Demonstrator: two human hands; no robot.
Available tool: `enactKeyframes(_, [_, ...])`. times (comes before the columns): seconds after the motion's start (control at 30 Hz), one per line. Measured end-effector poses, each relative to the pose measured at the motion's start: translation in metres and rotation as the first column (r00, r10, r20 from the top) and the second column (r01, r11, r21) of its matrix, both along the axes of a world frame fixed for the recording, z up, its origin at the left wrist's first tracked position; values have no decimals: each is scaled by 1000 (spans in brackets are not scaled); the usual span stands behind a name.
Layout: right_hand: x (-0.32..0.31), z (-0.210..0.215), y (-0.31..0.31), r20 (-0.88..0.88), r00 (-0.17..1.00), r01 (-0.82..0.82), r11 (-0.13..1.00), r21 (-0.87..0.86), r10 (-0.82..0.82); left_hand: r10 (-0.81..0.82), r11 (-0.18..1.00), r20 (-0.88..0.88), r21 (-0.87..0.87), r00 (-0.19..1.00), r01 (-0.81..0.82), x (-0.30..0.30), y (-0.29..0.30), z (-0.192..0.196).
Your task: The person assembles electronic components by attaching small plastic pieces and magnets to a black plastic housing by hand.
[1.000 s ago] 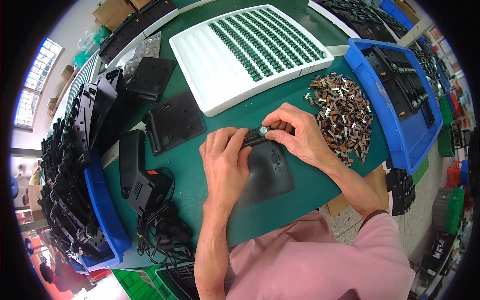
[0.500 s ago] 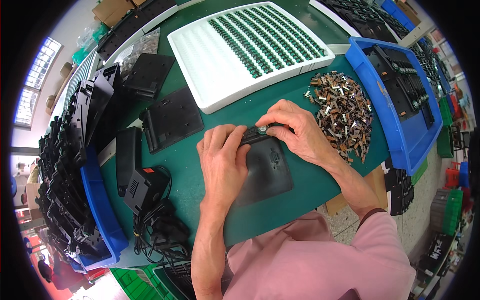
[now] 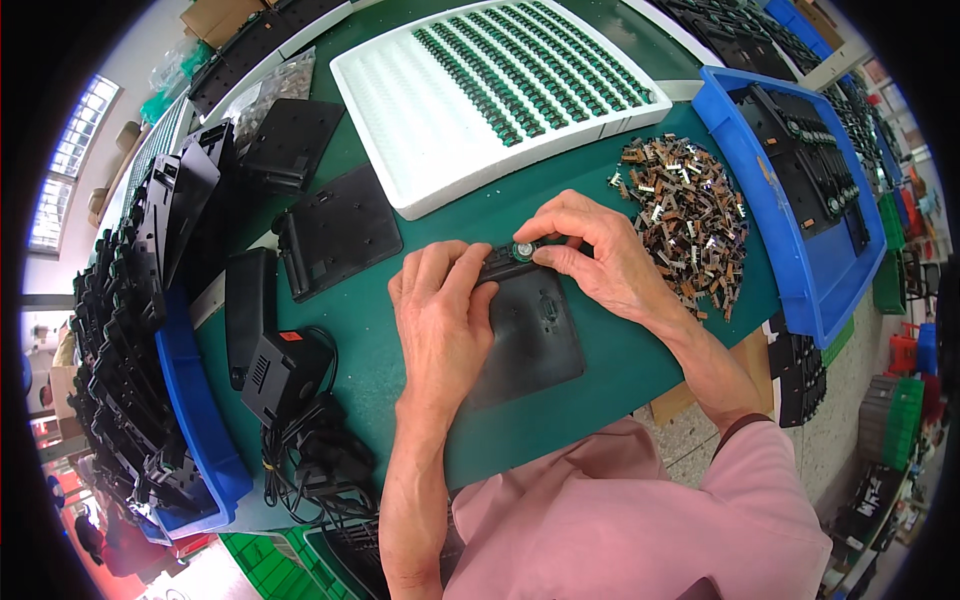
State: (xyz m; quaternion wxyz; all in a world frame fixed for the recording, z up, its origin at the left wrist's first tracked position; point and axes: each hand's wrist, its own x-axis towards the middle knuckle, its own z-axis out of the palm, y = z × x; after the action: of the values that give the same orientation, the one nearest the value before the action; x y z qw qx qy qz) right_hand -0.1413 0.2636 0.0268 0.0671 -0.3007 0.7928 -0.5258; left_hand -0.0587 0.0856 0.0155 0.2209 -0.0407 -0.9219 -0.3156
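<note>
A: State the condition of each hand.

B: The right hand (image 3: 600, 258) pinches a round silver-faced part (image 3: 523, 251) between thumb and index finger. The left hand (image 3: 440, 315) is closed over the upper edge of a black panel (image 3: 530, 340), just left of that part.

A: Locate the panel.

B: It lies on the green tabletop (image 3: 620, 360), directly in front of the person. The round part is at its upper edge.

A: Identify surrounding items.

B: Near the right hand: a pile of brown and silver pieces (image 3: 695, 220). Beyond both hands: a white foam tray (image 3: 385, 110) bearing rows of small green-and-black parts (image 3: 530, 75). Far right: a blue bin (image 3: 785, 265). Left: a second black panel (image 3: 345, 230).

A: Report labels.

B: One orange label (image 3: 290, 336) is on the black device (image 3: 272, 375) at left; its marking appears too small to read from this view.
</note>
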Motion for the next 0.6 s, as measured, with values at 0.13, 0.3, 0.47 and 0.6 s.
enactKeyframes(0.13, [2, -5, -2, -123, 992, 38, 998, 47, -32, 1, 1000, 24, 11, 1000, -1, 0, 1, 3])
enactKeyframes(0.3, [3, -2, -5, 32, 998, 47, 999, 3, -47, 3, 1000, 30, 4, 1000, -3, 0, 1, 4])
enactKeyframes(0.47, [1, 0, -3, 81, 996, 41, 999, 9, -42, 0, 1000, 25, 4, 1000, 0, 0, 1, 4])
enactKeyframes(0.6, [-1, 0, 1, 142, 988, 69, 997, -27, -65, 2, 1000, 25, 3, 1000, -2, 0, 2, 5])
